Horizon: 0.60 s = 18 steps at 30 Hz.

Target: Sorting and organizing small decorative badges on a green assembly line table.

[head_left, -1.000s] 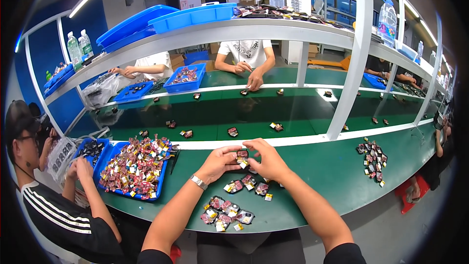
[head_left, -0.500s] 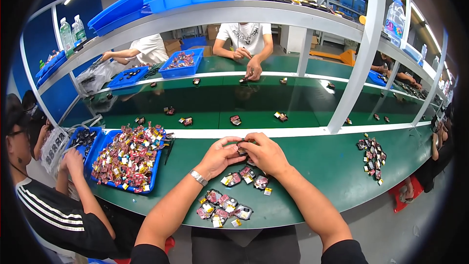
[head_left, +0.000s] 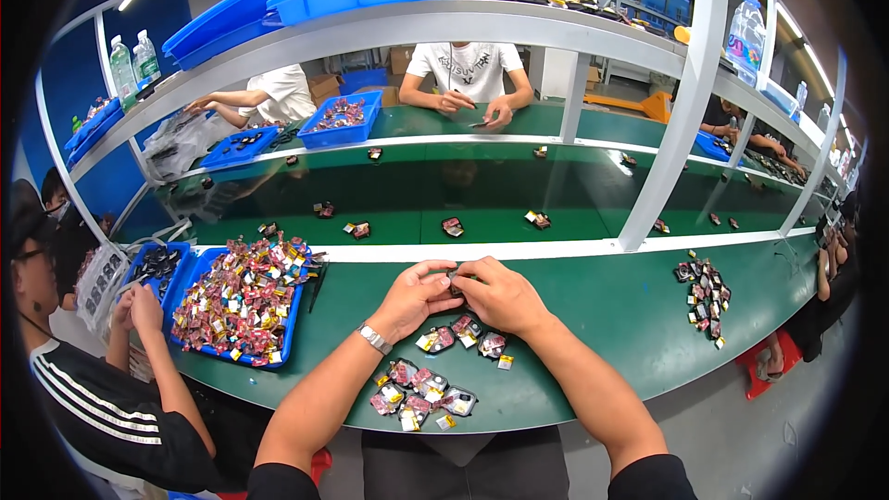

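The small, dark, hard-looking piece (head_left: 454, 284) sits just below the frame's centre, pinched between the fingertips of my left hand (head_left: 417, 299) and right hand (head_left: 502, 297); neither hand is nearer, and my fingers hide which way its long axis runs. Just beyond them stretches the long white metal rail (head_left: 528, 250). Below lie black-rimmed parts with reddish boards (head_left: 466, 329), more of them toward the curved front edge of the green tabletop (head_left: 602, 296). I have room rightward; at left stands a heaped blue plastic tray (head_left: 294, 326).
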{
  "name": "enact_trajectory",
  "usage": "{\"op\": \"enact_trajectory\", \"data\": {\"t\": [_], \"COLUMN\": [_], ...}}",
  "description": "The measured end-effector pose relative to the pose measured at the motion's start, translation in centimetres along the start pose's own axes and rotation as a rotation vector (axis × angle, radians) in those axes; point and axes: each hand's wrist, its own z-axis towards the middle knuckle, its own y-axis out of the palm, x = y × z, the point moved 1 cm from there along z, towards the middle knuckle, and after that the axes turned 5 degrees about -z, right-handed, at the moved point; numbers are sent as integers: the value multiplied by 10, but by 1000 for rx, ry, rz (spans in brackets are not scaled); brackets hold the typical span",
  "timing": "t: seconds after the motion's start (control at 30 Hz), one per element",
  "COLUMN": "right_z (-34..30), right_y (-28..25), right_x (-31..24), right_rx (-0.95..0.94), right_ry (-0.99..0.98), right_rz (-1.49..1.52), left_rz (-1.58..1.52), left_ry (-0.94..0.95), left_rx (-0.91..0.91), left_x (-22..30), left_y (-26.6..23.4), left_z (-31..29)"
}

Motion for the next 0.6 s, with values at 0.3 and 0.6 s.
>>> {"op": "enact_trajectory", "data": {"t": [0.3, 0.6], "right_z": [3, -2], "right_y": [-5, -9], "right_x": [3, 11], "right_rx": [-54, -178], "right_ry": [68, 157], "right_rz": [22, 124], "left_rz": [102, 192], "left_ry": [11, 14], "left_rx": [2, -11], "left_x": [-3, -4], "left_y": [2, 4], "left_z": [0, 2]}}
